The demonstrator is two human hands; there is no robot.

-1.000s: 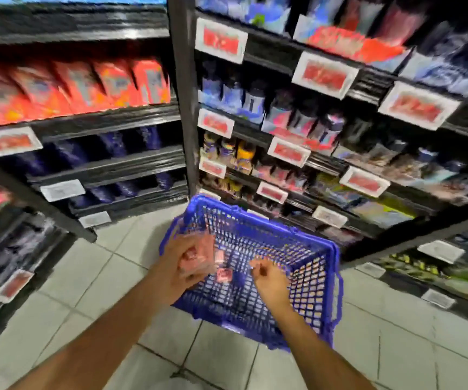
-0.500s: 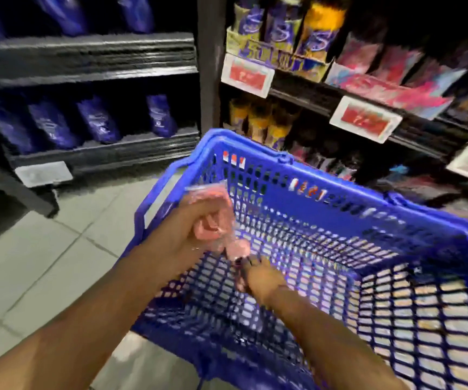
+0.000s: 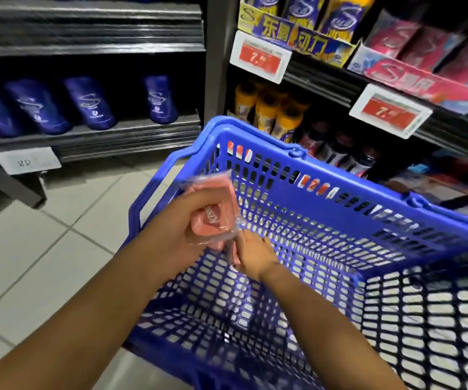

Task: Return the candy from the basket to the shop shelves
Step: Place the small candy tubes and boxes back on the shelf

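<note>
1. The shop shelves (image 3: pixel 131 133) fill the top of the frame: dark blue pouches (image 3: pixel 89 104) stand in a row at upper left, and orange-capped bottles (image 3: pixel 266 108) and boxed pink packets (image 3: pixel 412 60) sit at upper right behind red price tags (image 3: pixel 261 59), faced outward so shoppers can read them.
2. The blue plastic basket (image 3: pixel 339 192) takes up the centre and lower right. It seems to stand on the tiled floor (image 3: pixel 44 263) just beside the shelving, probably so that both hands stay free.
3. The left hand (image 3: pixel 182 229), at mid-frame over the basket's near-left corner, curls its fingers around a bundle of pink candy packets (image 3: pixel 213 218) in clear wrap, likely gathering several for one trip.
4. The right hand (image 3: pixel 255 254), just below and touching the bundle, pinches another pink packet (image 3: pixel 234 253) by its edge, apparently adding it to the stack.
</note>
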